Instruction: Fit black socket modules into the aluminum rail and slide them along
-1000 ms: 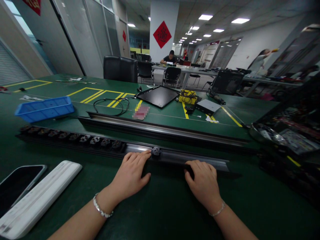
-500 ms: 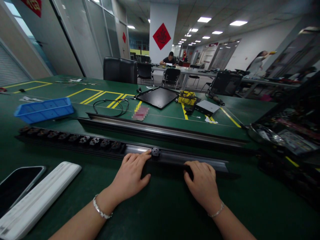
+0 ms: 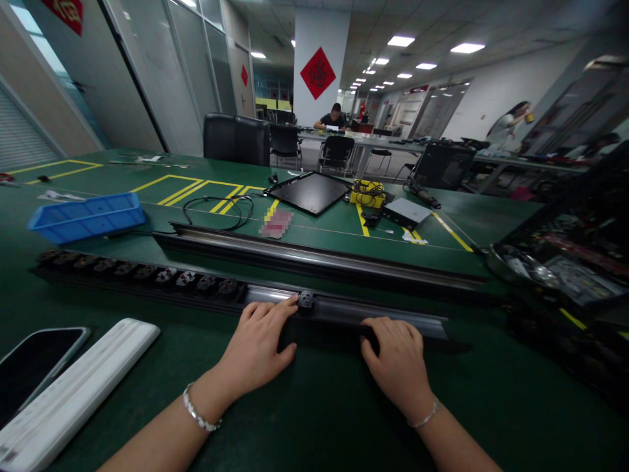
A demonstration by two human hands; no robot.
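Observation:
A long metal rail [image 3: 346,310] with a dark channel lies across the green workbench [image 3: 324,400] in front of me. My left hand [image 3: 258,339] rests on it, fingertips just left of a small black clip [image 3: 305,299]. My right hand [image 3: 396,358] has its fingers curled over the rail's front edge. A black strip of several sockets [image 3: 142,274] continues from the rail's left end. Behind it lies a second metal rail [image 3: 319,260], which neither hand touches.
On the bench are a blue plastic tray [image 3: 86,218], a coiled black cable [image 3: 219,211], a black panel [image 3: 309,193], and a yellow case with cables [image 3: 367,193]. A phone [image 3: 34,370] and white bar [image 3: 73,387] lie left; a cluttered open case [image 3: 555,262] sits right.
The view has tilted slightly, shifting the scene a little. My hands stay on the rail. A distant person at the right has lowered a raised yellow cup.

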